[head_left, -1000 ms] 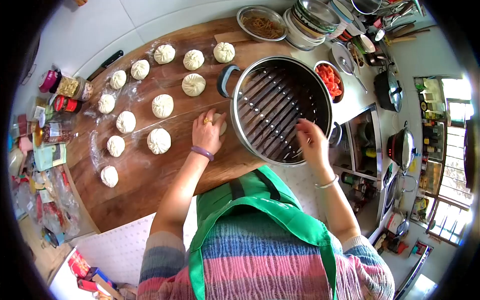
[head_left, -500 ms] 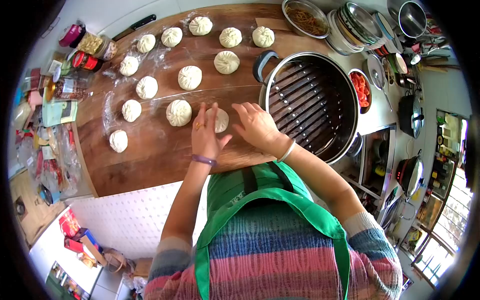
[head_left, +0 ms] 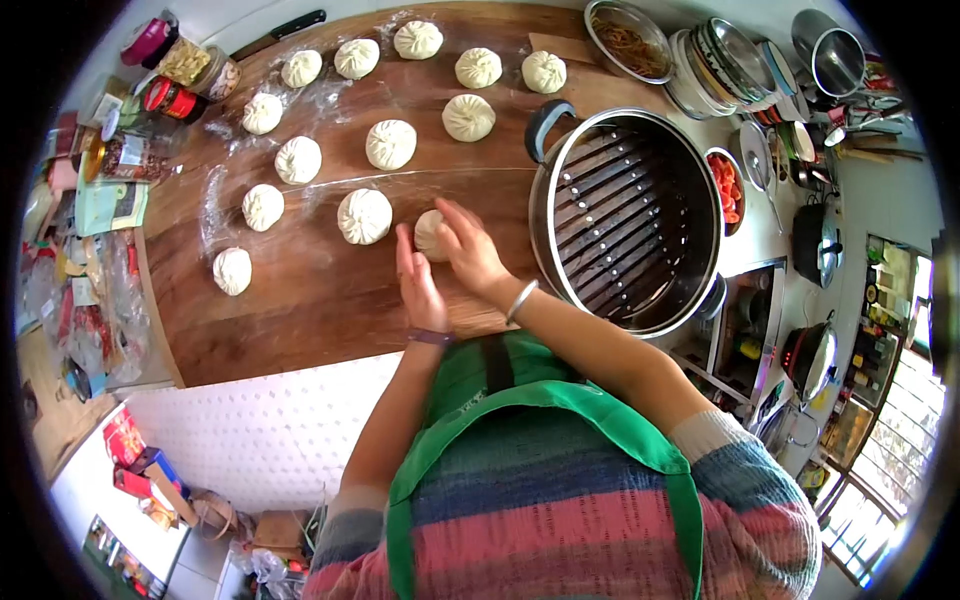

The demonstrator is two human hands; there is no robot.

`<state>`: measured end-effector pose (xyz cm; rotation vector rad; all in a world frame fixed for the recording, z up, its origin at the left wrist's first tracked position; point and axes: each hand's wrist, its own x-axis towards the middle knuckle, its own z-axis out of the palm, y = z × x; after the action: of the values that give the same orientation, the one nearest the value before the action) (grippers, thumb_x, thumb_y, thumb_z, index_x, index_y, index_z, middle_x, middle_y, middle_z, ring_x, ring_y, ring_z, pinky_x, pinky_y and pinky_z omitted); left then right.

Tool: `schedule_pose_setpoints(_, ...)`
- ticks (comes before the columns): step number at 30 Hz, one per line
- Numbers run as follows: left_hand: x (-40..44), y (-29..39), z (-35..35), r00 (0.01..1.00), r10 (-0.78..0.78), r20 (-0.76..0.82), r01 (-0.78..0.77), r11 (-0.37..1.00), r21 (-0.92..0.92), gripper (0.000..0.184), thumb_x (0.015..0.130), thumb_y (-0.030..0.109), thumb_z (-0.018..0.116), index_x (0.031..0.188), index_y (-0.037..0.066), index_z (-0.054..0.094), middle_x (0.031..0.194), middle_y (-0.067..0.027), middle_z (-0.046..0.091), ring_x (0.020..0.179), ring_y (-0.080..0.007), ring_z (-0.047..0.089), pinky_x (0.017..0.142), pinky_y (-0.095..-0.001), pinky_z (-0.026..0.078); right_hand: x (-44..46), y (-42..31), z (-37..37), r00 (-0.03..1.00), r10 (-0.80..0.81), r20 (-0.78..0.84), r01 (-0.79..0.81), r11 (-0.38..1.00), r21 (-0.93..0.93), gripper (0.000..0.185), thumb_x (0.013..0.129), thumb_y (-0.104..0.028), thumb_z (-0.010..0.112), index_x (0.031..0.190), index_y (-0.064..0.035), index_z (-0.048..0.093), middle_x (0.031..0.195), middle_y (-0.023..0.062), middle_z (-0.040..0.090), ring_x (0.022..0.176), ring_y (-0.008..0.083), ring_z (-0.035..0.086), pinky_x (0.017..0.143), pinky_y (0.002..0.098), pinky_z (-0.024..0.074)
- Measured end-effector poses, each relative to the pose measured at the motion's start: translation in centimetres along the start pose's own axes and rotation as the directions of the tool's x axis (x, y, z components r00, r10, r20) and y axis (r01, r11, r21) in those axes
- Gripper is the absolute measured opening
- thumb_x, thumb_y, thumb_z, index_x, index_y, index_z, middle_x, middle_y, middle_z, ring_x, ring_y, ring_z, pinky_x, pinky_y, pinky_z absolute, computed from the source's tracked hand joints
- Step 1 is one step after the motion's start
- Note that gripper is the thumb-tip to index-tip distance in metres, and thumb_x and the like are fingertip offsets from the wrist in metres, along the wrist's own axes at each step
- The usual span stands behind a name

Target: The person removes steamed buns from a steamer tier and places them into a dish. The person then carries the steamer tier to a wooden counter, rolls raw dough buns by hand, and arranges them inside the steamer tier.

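Note:
A pleated white bun (head_left: 430, 236) rests on the wooden board (head_left: 290, 335) between my two hands. My left hand (head_left: 418, 282) is at its lower left, held on edge with the fingers stretched out. On the bun's right side is my right hand (head_left: 470, 245), its fingers extended and partly covering it. Whether either palm presses on the bun is hard to tell. Just to the left sits another pleated bun (head_left: 365, 217), untouched. Several more buns (head_left: 390, 145) are spread over the floured board. A round steamer pot (head_left: 625, 220) with a slatted, perforated base stands right of my hands.
A red-filled bowl (head_left: 724, 188) is beyond the steamer. At the back are a dish of brown strips (head_left: 628, 40), stacked bowls (head_left: 720, 65) and a knife (head_left: 280, 33). Jars (head_left: 175, 98) and plastic bags (head_left: 95, 320) line the left side.
My right hand has come from the steamer, leftwards, to the bun's right side. My left hand has shifted from over the bun to its lower left. The camera view has also shifted.

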<state>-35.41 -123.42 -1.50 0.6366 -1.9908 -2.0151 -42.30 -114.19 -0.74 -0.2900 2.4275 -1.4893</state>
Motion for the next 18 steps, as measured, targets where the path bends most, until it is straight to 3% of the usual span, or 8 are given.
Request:
schedule_pose_setpoints(2, 0.5, 0.6, 0.5, 1.000, -0.001, -0.011, -0.001, 0.995, -0.103, 0.059, 0.102, 0.040, 0.032, 0.145, 0.000, 0.033, 0.151, -0.0179, 0.032, 0.141, -0.0271, 0.028, 0.115, -0.0375, 0.021, -2.5, -0.1, 0.9, 0.990, 0.136, -0.035, -0.126, 0.970, 0.209, 0.051, 0.097, -0.028, 0.053, 0.137, 0.0008, 0.043, 0.138, 0.0211, 0.048, 0.130, 0.0335, 0.044, 0.108, 0.0373, 0.0353)
schedule_pose_setpoints(4, 1.0, 1.2, 0.1, 0.999, 0.025, -0.033, -0.030, 0.989, -0.144, 0.057, 0.103, 0.039, 0.030, 0.142, -0.001, 0.038, 0.148, -0.0170, 0.038, 0.138, -0.0265, 0.033, 0.114, -0.0377, 0.025, -4.1, -0.1, 0.2, 0.959, 0.282, 0.042, -0.270, 0.852, 0.448, 0.049, 0.101, -0.030, 0.046, 0.138, 0.0014, 0.043, 0.139, 0.0180, 0.049, 0.131, 0.0251, 0.043, 0.108, 0.0333, 0.0343)
schedule_pose_setpoints(6, 1.2, 0.1, -0.4, 0.995, 0.097, -0.029, -0.101, 0.983, -0.156, 0.057, 0.103, 0.037, 0.028, 0.142, -0.002, 0.038, 0.148, -0.0163, 0.038, 0.137, -0.0265, 0.035, 0.113, -0.0381, 0.027, -2.9, -1.0, -1.4, 0.969, 0.246, 0.010, -0.225, 0.869, 0.440, 0.047, 0.102, -0.030, 0.045, 0.136, 0.0021, 0.046, 0.140, 0.0176, 0.048, 0.131, 0.0250, 0.043, 0.109, 0.0341, 0.0331)
schedule_pose_setpoints(7, 0.6, -0.2, -0.4, 0.996, 0.086, -0.038, -0.090, 0.987, -0.132, 0.056, 0.103, 0.037, 0.027, 0.141, -0.003, 0.039, 0.146, -0.0162, 0.041, 0.136, -0.0267, 0.037, 0.113, -0.0385, 0.028, -1.7, -1.0, -1.3, 0.991, 0.128, -0.037, -0.104, 0.915, 0.390, 0.045, 0.102, -0.029, 0.044, 0.135, 0.0020, 0.048, 0.140, 0.0181, 0.048, 0.132, 0.0255, 0.042, 0.110, 0.0348, 0.0317)
schedule_pose_setpoints(10, 0.3, -0.2, 0.3, 0.989, 0.150, -0.019, -0.151, 0.985, -0.082, 0.058, 0.103, 0.042, 0.030, 0.139, -0.002, 0.043, 0.144, -0.0162, 0.043, 0.134, -0.0269, 0.038, 0.112, -0.0381, 0.029, -1.9, -0.1, -0.1, 0.995, -0.058, 0.076, 0.033, 0.953, 0.302, 0.045, 0.103, -0.028, 0.043, 0.135, 0.0017, 0.048, 0.140, 0.0179, 0.048, 0.134, 0.0251, 0.040, 0.110, 0.0352, 0.0305)
schedule_pose_setpoints(14, 2.2, -0.2, -0.4, 0.992, 0.123, -0.032, -0.127, 0.978, -0.166, 0.059, 0.103, 0.043, 0.030, 0.135, -0.003, 0.047, 0.139, -0.0172, 0.048, 0.132, -0.0266, 0.042, 0.111, -0.0386, 0.029, -4.9, 0.7, -0.7, 0.981, 0.182, 0.063, -0.189, 0.845, 0.500, 0.043, 0.102, -0.024, 0.044, 0.137, 0.0020, 0.045, 0.144, 0.0172, 0.044, 0.135, 0.0284, 0.039, 0.111, 0.0351, 0.0302)
schedule_pose_setpoints(15, 2.2, -0.2, -0.6, 0.991, 0.132, -0.024, -0.134, 0.976, -0.169, 0.059, 0.103, 0.043, 0.030, 0.134, -0.003, 0.048, 0.139, -0.0175, 0.049, 0.131, -0.0266, 0.043, 0.111, -0.0388, 0.029, -4.3, 0.4, -1.4, 0.979, 0.185, 0.088, -0.204, 0.870, 0.450, 0.046, 0.098, -0.022, 0.052, 0.137, 0.0006, 0.044, 0.143, 0.0187, 0.044, 0.133, 0.0324, 0.041, 0.111, 0.0363, 0.0313)
schedule_pose_setpoints(18, -0.3, 0.1, -0.7, 0.992, 0.055, -0.116, -0.073, 0.984, -0.160, 0.058, 0.103, 0.038, 0.025, 0.136, -0.005, 0.045, 0.139, -0.0188, 0.048, 0.132, -0.0280, 0.041, 0.113, -0.0399, 0.027, -1.6, -0.7, -1.4, 0.996, -0.057, 0.063, 0.055, 0.998, 0.038, 0.057, 0.088, -0.022, 0.064, 0.137, -0.0012, 0.044, 0.140, 0.0207, 0.046, 0.130, 0.0346, 0.044, 0.110, 0.0389, 0.0339)
